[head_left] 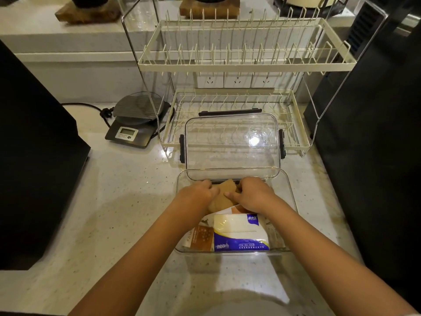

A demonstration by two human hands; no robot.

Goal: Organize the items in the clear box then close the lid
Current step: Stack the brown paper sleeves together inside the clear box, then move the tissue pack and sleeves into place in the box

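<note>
While both forearms are extended over the speckled tabletop (118, 201), the left hand (197, 193) and the right hand (252, 193) are seen inside the far end of the clear box (287, 190), each with fingers curled and pinched on a tan packet (224, 190) held between them. The clear box is placed on the tabletop directly in front of the person, its opening uncovered. Toward its near end, a white and blue tissue pack (239, 233) is laid on top, with a brown and white packet (200, 238) partly covered beside it on the left. The lid (232, 142), transparent with dark latches on its edges, is propped just behind the box, leaning against the lower tier of a cream wire dish rack (237, 55). A grey kitchen scale (136, 119) with a small display is set to the left of the rack, and a black cable (91, 107) is trailed beside it. Dark appliances are seen at both side edges of the view.
</note>
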